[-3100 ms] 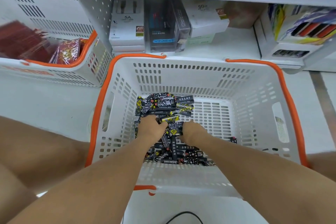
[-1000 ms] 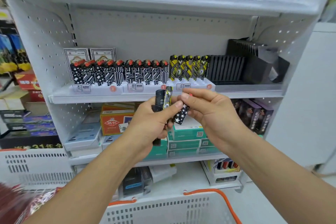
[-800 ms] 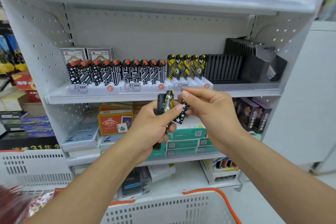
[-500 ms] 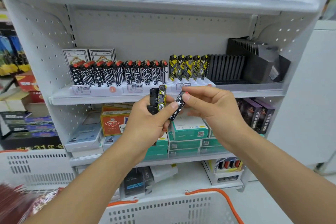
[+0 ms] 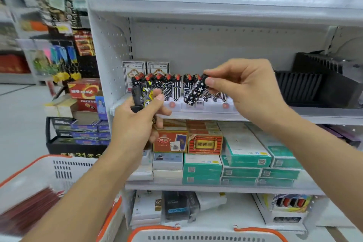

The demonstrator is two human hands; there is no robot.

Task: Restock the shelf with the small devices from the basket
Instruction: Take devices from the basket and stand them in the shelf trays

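"5A" on white box [image 5: 147, 205], "31" on black display base [image 5: 78, 148]

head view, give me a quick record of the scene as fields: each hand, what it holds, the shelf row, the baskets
left hand: grips a small bunch of devices, upright
right hand: pinches one star-patterned device by its top end, tilted
shelf row: patterned devices with red tops standing upright in a white tray
black dividers: right of the row
baskets: one at lower left, one at bottom edge
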